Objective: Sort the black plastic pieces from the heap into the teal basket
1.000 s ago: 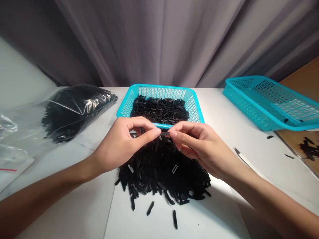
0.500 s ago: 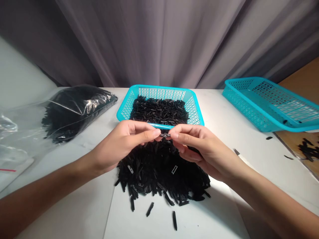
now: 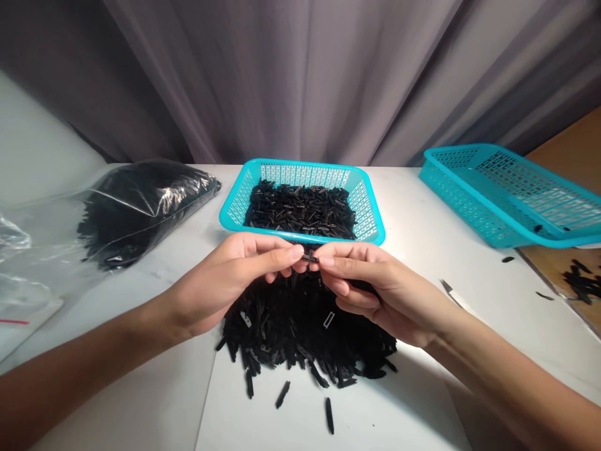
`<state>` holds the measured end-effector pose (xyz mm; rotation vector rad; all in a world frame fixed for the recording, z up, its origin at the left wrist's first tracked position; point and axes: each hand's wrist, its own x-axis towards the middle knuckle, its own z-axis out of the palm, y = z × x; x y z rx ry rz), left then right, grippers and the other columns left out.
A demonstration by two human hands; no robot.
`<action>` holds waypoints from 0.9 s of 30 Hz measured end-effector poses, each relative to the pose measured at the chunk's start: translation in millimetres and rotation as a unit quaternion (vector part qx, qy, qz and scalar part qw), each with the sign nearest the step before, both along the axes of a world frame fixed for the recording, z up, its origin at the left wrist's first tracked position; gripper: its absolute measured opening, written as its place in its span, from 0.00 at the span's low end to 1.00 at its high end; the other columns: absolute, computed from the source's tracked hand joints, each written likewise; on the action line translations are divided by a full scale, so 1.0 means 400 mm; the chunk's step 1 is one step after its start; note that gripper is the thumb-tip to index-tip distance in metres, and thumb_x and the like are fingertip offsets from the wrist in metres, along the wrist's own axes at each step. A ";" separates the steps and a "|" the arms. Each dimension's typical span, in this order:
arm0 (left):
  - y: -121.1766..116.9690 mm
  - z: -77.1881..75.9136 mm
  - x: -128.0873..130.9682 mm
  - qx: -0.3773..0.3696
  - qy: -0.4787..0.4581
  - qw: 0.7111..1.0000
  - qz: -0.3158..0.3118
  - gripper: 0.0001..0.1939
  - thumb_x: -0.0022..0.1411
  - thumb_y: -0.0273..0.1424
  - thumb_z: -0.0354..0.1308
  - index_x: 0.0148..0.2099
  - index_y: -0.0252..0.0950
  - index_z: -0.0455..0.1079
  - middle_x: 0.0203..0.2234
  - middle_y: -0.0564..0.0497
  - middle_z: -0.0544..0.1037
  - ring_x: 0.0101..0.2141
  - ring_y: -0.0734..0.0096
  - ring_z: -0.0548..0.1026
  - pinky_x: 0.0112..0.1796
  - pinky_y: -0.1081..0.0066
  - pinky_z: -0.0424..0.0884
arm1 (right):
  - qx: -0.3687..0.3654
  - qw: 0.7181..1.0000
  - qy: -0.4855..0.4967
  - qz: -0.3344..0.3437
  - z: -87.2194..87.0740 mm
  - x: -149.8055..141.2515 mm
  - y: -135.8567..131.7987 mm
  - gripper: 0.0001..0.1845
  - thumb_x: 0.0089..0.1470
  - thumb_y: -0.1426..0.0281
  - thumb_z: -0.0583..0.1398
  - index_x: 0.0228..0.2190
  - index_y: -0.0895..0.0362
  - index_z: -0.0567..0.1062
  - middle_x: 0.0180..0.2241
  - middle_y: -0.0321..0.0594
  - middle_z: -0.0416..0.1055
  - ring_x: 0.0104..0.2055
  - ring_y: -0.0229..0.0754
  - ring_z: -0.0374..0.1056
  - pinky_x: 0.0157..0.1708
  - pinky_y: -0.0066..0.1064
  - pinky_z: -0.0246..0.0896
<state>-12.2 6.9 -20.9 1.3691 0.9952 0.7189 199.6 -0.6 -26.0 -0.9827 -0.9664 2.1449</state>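
Note:
A small, narrow black plastic piece (image 3: 309,257) is pinched at both ends, above the near rim of the middle blue basket and the pile. My left hand (image 3: 239,269) grips its left end between thumb and forefinger. On the other end, my right hand (image 3: 370,275) has thumb and forefinger closed, its other fingers curled below. Under the hands spreads a heap of similar black pieces (image 3: 291,332) on a white sheet (image 3: 244,419). The blue basket (image 3: 378,228) just beyond holds many more black pieces.
A clear plastic bag (image 3: 136,200) full of black pieces lies at left. Another blue basket (image 3: 462,216) stands at right with a few bits inside. A pointed knife (image 3: 453,293) rests beside my right forearm. Loose pieces (image 3: 582,282) lie at the far right. A grey curtain (image 3: 300,81) hangs behind.
Both hands have dropped slightly toward me. The black piece between them has turned, its slotted face showing less, and the fingertips sit a little closer together.

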 end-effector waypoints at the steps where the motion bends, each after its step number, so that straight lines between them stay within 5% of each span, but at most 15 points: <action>1: -0.002 0.001 0.000 0.003 0.002 1.000 0.000 0.12 0.65 0.36 0.60 0.33 0.38 0.80 0.31 0.48 0.82 0.32 0.70 0.76 0.31 0.72 0.71 | -0.004 1.000 -0.001 0.001 0.001 -0.001 0.000 0.09 0.57 0.68 0.64 0.28 0.60 0.73 0.19 0.28 0.60 0.17 0.25 0.39 0.17 0.24 0.31; 20: -0.015 -0.004 0.004 0.044 -0.001 0.999 0.006 0.11 0.66 0.37 0.61 0.32 0.39 0.78 0.26 0.53 0.77 0.32 0.72 0.75 0.36 0.72 0.72 | -0.015 1.000 0.011 0.009 0.000 -0.003 -0.004 0.09 0.59 0.72 0.63 0.27 0.61 0.72 0.20 0.28 0.60 0.17 0.24 0.40 0.17 0.22 0.33; 27: -0.010 0.000 0.003 -0.024 -0.011 1.000 0.007 0.11 0.66 0.36 0.61 0.32 0.37 0.78 0.29 0.53 0.78 0.34 0.76 0.72 0.34 0.76 0.66 | -0.001 1.000 0.028 0.002 -0.007 0.001 0.000 0.08 0.60 0.71 0.62 0.29 0.61 0.74 0.19 0.28 0.60 0.16 0.24 0.41 0.17 0.21 0.33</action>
